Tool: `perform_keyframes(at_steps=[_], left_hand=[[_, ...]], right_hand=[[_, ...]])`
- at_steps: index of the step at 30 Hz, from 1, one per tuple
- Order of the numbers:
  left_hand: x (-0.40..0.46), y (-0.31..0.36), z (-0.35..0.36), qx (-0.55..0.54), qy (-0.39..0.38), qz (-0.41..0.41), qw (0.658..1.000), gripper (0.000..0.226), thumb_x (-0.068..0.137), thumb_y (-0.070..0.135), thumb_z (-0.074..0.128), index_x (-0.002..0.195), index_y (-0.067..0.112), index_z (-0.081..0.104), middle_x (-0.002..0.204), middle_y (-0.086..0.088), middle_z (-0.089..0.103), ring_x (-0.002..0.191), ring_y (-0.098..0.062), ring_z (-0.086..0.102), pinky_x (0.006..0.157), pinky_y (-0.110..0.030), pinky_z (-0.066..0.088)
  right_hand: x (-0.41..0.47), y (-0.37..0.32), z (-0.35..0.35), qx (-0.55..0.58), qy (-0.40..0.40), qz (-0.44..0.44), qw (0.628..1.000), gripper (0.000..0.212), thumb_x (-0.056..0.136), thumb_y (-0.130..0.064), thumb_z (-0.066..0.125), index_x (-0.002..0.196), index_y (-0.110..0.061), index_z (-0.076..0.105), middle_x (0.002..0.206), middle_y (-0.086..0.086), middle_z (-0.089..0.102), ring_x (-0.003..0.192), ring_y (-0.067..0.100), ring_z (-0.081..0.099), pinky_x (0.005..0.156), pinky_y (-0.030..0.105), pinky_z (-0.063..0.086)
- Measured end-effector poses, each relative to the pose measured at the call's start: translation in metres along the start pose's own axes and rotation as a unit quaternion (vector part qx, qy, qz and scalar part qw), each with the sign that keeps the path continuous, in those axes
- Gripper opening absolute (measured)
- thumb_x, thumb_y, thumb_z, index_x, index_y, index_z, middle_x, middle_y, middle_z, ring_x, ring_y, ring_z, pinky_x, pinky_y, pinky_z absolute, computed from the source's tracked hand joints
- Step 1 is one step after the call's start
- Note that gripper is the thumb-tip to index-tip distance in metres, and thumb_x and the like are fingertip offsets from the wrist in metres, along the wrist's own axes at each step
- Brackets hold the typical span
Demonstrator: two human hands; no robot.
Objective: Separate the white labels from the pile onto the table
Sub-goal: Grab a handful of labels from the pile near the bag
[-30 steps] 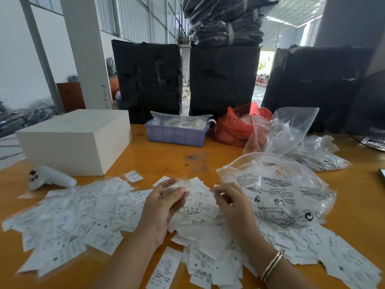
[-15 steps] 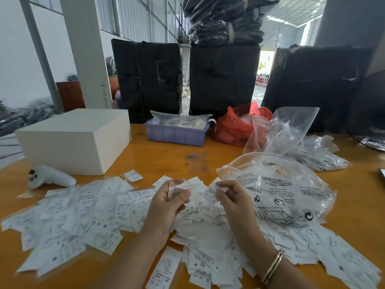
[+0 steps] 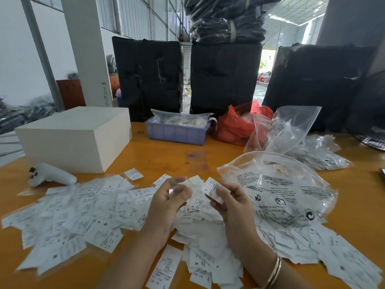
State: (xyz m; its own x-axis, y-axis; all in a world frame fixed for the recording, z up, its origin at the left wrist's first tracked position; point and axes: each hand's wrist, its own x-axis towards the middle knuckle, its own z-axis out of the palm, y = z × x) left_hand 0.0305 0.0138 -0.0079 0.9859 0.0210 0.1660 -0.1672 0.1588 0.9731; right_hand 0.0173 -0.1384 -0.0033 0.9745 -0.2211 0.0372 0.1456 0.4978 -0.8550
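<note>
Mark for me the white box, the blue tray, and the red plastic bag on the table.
white box [image 3: 62, 130], head view, on its top face.
blue tray [image 3: 177, 133], head view, on its front wall.
red plastic bag [image 3: 233, 128], head view, on its crumpled front.

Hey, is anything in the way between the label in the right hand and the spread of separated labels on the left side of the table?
Only the left hand, raised beside the right hand, sits between the held label and the spread labels. Nothing else visibly blocks that path; the white box and controller lie farther back.
</note>
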Motion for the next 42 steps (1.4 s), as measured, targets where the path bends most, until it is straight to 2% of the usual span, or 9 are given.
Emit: perform_keyframes(at_steps=[4, 7, 11, 19, 26, 31, 35, 39, 42], left_hand=[[0.001, -0.002, -0.001, 0.017, 0.003, 0.001, 1.000, 0.036, 0.060, 0.048, 0.076, 0.094, 0.043, 0.067, 0.093, 0.012, 0.070, 0.093, -0.015, 0.067, 0.083, -0.033, 0.055], [0.002, -0.002, 0.000, 0.007, 0.000, -0.001, 1.000, 0.028, 0.068, 0.036, 0.078, 0.094, 0.041, 0.068, 0.097, 0.010, 0.071, 0.098, -0.017, 0.067, 0.088, -0.040, 0.054], [0.003, -0.003, -0.001, 0.012, 0.004, 0.007, 1.000, 0.025, 0.080, 0.018, 0.073, 0.099, 0.033, 0.067, 0.098, 0.010, 0.072, 0.095, -0.011, 0.068, 0.082, -0.031, 0.053], [0.001, -0.001, 0.002, 0.054, -0.003, 0.042, 0.998, 0.026, 0.081, 0.019, 0.073, 0.101, 0.031, 0.064, 0.091, 0.018, 0.072, 0.086, 0.004, 0.066, 0.064, -0.006, 0.048], [0.000, -0.002, 0.005, 0.098, -0.016, 0.059, 0.993, 0.024, 0.082, 0.016, 0.072, 0.097, 0.033, 0.065, 0.086, 0.010, 0.070, 0.078, -0.002, 0.068, 0.063, -0.009, 0.049], [0.000, 0.000, 0.001, 0.077, 0.023, 0.045, 0.996, 0.020, 0.085, 0.024, 0.068, 0.100, 0.036, 0.064, 0.083, 0.020, 0.070, 0.076, 0.004, 0.066, 0.058, -0.009, 0.049], [0.001, 0.002, 0.001, 0.047, 0.016, 0.045, 0.998, 0.022, 0.090, 0.015, 0.062, 0.107, 0.028, 0.059, 0.087, 0.010, 0.075, 0.076, 0.000, 0.068, 0.060, -0.009, 0.048], [0.001, 0.003, 0.002, 0.016, 0.002, 0.028, 0.999, 0.028, 0.085, 0.014, 0.067, 0.108, 0.028, 0.060, 0.089, 0.005, 0.075, 0.080, -0.002, 0.069, 0.063, -0.010, 0.049], [-0.001, 0.004, 0.003, 0.043, -0.017, 0.024, 0.999, 0.026, 0.083, 0.018, 0.069, 0.105, 0.030, 0.063, 0.089, 0.008, 0.075, 0.086, -0.003, 0.069, 0.068, -0.012, 0.050]], right_hand=[[0.000, -0.001, 0.000, 0.006, 0.001, 0.001, 1.000, 0.005, 0.086, -0.001, 0.062, 0.087, -0.006, 0.062, 0.081, 0.006, 0.071, 0.073, 0.018, 0.069, 0.059, 0.023, 0.055], [-0.002, 0.000, 0.001, -0.012, -0.018, -0.004, 1.000, 0.007, 0.086, 0.000, 0.062, 0.083, -0.006, 0.061, 0.075, 0.002, 0.070, 0.071, 0.016, 0.068, 0.059, 0.024, 0.056], [-0.002, -0.001, 0.001, -0.030, -0.024, -0.009, 0.999, 0.009, 0.085, 0.000, 0.063, 0.081, -0.008, 0.062, 0.077, 0.004, 0.068, 0.073, 0.018, 0.067, 0.060, 0.025, 0.055], [-0.003, 0.006, 0.003, -0.160, -0.067, -0.049, 0.984, 0.010, 0.085, -0.002, 0.065, 0.079, -0.011, 0.065, 0.076, 0.000, 0.066, 0.071, 0.014, 0.066, 0.061, 0.023, 0.054], [-0.007, 0.007, 0.004, -0.219, -0.094, -0.067, 0.969, 0.009, 0.087, -0.007, 0.064, 0.084, -0.015, 0.063, 0.071, -0.006, 0.066, 0.053, 0.021, 0.067, 0.046, 0.018, 0.043], [-0.004, 0.003, 0.003, -0.175, -0.061, -0.090, 0.979, 0.026, 0.090, -0.004, 0.059, 0.104, -0.026, 0.061, 0.075, -0.009, 0.065, 0.063, 0.025, 0.070, 0.055, 0.023, 0.053], [-0.004, 0.002, 0.001, -0.156, -0.014, -0.127, 0.980, 0.030, 0.094, 0.001, 0.050, 0.089, -0.018, 0.073, 0.093, 0.003, 0.068, 0.071, 0.021, 0.072, 0.060, 0.019, 0.053], [-0.007, 0.006, 0.002, -0.253, -0.082, -0.144, 0.953, 0.018, 0.092, -0.010, 0.056, 0.102, -0.016, 0.070, 0.096, 0.002, 0.060, 0.083, 0.014, 0.068, 0.076, 0.027, 0.056], [-0.009, 0.009, 0.007, -0.327, -0.104, -0.146, 0.928, 0.010, 0.086, -0.019, 0.066, 0.093, -0.021, 0.074, 0.085, 0.002, 0.061, 0.078, 0.021, 0.064, 0.073, 0.033, 0.056]])
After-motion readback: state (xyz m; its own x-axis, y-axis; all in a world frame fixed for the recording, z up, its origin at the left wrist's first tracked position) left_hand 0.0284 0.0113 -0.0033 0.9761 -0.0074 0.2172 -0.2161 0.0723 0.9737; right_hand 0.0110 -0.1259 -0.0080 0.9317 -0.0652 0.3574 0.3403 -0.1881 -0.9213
